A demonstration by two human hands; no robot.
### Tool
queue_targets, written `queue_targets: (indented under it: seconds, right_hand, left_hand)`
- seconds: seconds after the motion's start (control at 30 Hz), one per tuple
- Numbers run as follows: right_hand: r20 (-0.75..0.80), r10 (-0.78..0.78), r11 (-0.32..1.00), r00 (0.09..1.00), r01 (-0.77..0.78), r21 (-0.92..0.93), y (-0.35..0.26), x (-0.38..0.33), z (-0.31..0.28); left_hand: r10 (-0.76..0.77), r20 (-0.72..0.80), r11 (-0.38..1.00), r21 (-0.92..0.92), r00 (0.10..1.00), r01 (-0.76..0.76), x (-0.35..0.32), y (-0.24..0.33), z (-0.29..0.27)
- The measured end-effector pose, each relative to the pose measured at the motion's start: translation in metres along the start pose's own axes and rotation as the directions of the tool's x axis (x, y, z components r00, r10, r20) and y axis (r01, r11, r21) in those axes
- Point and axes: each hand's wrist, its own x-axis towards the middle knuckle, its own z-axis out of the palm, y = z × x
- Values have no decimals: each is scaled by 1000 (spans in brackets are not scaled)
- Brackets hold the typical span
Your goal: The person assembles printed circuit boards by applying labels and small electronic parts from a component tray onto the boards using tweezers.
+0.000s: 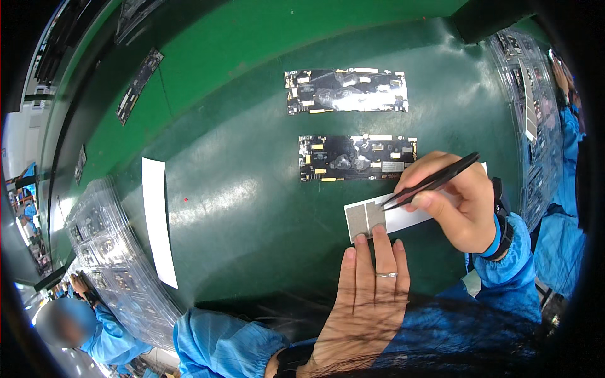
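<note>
On the green counter (239,189), the left hand (368,296) lies flat and released, fingertips pinning a white strip (403,217) with grey pads (364,217). The right hand (457,201) grips black tweezers (432,181), tips touching a pad, just below a circuit board (356,157).

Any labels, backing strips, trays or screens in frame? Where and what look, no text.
Label strip: white backing with grey square pads, under the left hand; right hand works it with black tweezers.
White paper strip: long, narrow, left on the green mat.
Clear plastic trays: stacked, lower left.
More clear trays: far right.
Screens: none.
</note>
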Motion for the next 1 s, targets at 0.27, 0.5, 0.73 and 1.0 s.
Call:
queue_targets:
  seconds: [0.27, 0.5, 0.73, 1.0]
  right_hand:
    - [-26, 67, 997, 997, -66, 51, 3, 0, 0]
    - [-51, 95, 992, 994, -91, 88, -6, 5, 3]
    - [-116, 111, 991, 987, -101, 92, -16, 24, 2]
    - [-119, 112, 989, 987, -99, 107, -6, 29, 6]
  left_hand:
    - [29, -95, 999, 18, 995, -28, 8, -4, 10]
    - [36, -98, 999, 11, 995, -35, 10, -11, 0]
    - [-1, -185, 998, -59, 983, -10, 17, -18, -4]
    - [-104, -241, 990, -115, 965, 78, 33, -40, -5]
